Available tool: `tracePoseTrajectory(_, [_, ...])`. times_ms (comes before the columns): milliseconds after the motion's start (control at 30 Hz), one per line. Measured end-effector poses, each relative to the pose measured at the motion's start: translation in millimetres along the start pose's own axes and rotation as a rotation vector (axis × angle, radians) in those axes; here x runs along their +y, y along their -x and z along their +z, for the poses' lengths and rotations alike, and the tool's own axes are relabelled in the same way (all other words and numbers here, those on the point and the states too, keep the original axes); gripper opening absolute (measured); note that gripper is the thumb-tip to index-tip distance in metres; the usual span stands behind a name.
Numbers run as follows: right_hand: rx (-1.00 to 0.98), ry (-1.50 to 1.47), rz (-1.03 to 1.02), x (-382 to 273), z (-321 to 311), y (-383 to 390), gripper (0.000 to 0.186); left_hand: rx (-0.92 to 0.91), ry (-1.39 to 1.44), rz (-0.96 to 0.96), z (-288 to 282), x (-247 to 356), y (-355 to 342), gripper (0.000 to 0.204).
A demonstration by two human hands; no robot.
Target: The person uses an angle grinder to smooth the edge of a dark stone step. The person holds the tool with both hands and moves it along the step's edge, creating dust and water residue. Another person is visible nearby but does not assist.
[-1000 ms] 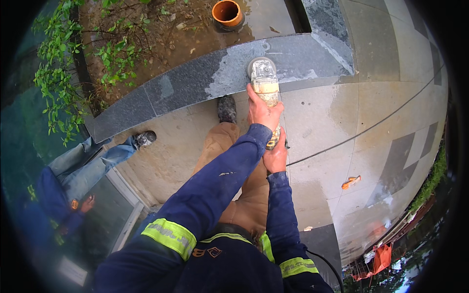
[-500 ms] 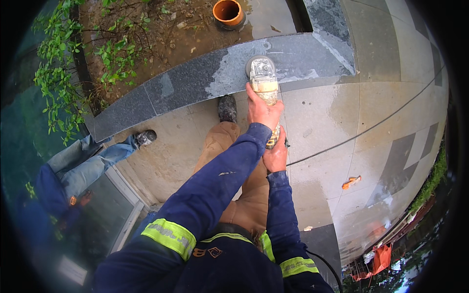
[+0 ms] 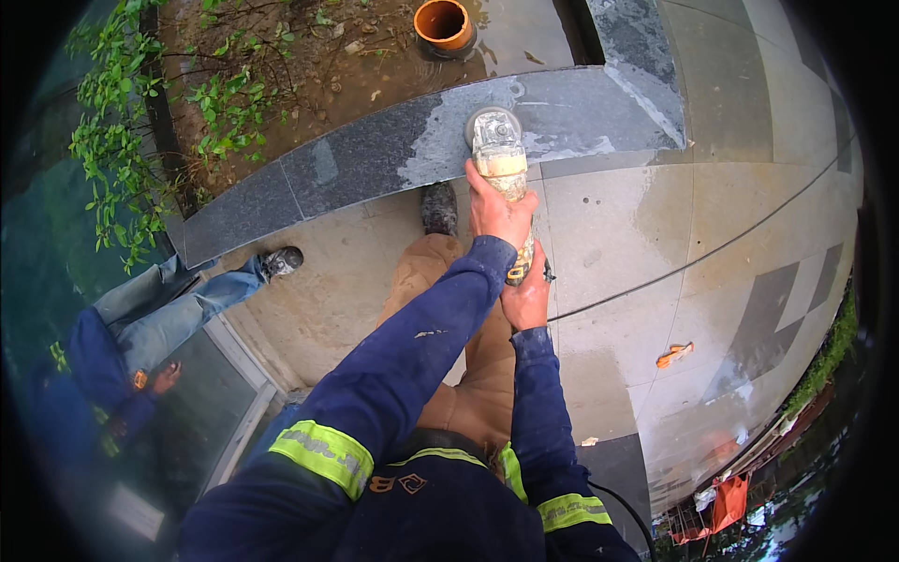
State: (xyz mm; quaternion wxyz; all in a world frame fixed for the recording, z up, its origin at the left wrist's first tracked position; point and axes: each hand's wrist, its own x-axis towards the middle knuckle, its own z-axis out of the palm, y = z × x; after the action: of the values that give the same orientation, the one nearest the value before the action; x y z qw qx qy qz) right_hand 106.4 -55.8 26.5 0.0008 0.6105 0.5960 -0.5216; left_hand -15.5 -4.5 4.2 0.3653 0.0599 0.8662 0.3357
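An angle grinder [image 3: 504, 161], yellow and caked with pale dust, is held in both my hands. My left hand [image 3: 499, 208] wraps round its body just behind the head. Farther back, my right hand [image 3: 527, 298] grips the rear end, where the cable comes out. The round disc lies against the top of the dark stone ledge [image 3: 370, 145]. Around it the stone carries a paler, wet-looking patch. My fingers partly hide the tool's middle and rear.
Beyond the ledge lies a muddy bed with standing water, an orange pipe [image 3: 443, 25] and a leafy shrub [image 3: 117, 122]. A black cable [image 3: 712, 245] crosses the tiled paving, near an orange scrap [image 3: 674, 355]. At left, a person in jeans [image 3: 187, 314] is beside a glass pane.
The grinder's head has shifted slightly to the left along the ledge, with both hands moving along with it. My grip looks the same.
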Motion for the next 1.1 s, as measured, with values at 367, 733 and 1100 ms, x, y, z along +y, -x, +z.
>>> tracePoseTrajectory(367, [0.005,0.012,-0.022,7,-1,-4,0.092,0.001,0.001,0.001,2,6,1,0.107])
tracePoseTrajectory(733, [0.007,0.066,0.016,-4,-5,-15,0.090,-0.024,0.015,-0.004,4,16,-9,0.109])
tracePoseTrajectory(1100, [0.023,0.042,0.008,2,-8,-20,0.094,-0.038,0.040,0.009,13,15,-10,0.108])
